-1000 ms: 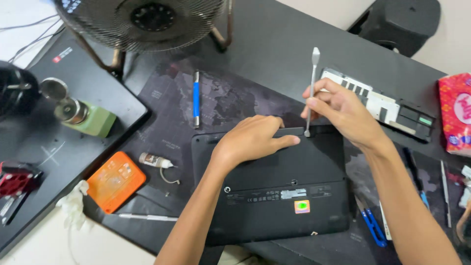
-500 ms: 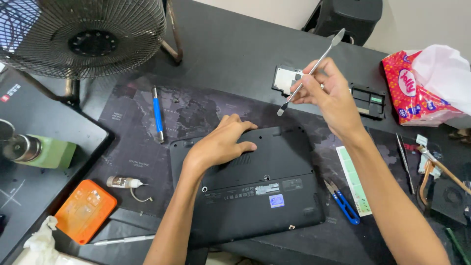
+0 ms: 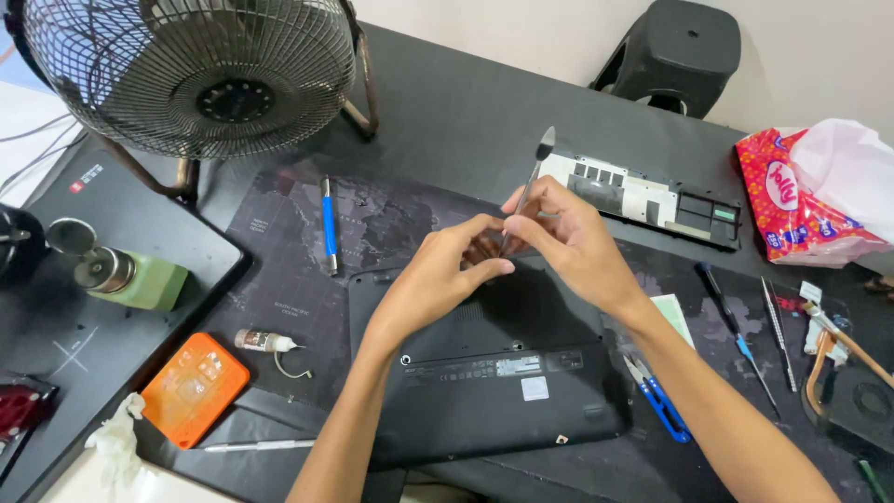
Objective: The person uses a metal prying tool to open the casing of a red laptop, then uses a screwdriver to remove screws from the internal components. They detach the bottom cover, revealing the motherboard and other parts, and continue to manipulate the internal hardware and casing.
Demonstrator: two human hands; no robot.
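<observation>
The scene is lit evenly and brightly by soft, diffuse light, and only faint shadows are cast under the hands and the fan [image 3: 191, 79]. A dull sheen is seen on the dark desk [image 3: 484, 102] (strongest toward the far edge). Focus is held throughout; slight bending is noticed at the edges.

My left hand [image 3: 438, 279]: forearm rising from the bottom edge, bare, angled up and to the right; palm down, wrist slightly bent, fingers curled forward with the tips pinched together near the right hand's thumb.
My right hand [image 3: 568, 242]: forearm entering from the lower right corner, bare, angled up and to the left; back of the hand facing up, thumb and forefinger closed in a pinch, remaining fingers loosely folded.
Both hands: fingertips meeting, almost touching, in mid-frame.
</observation>
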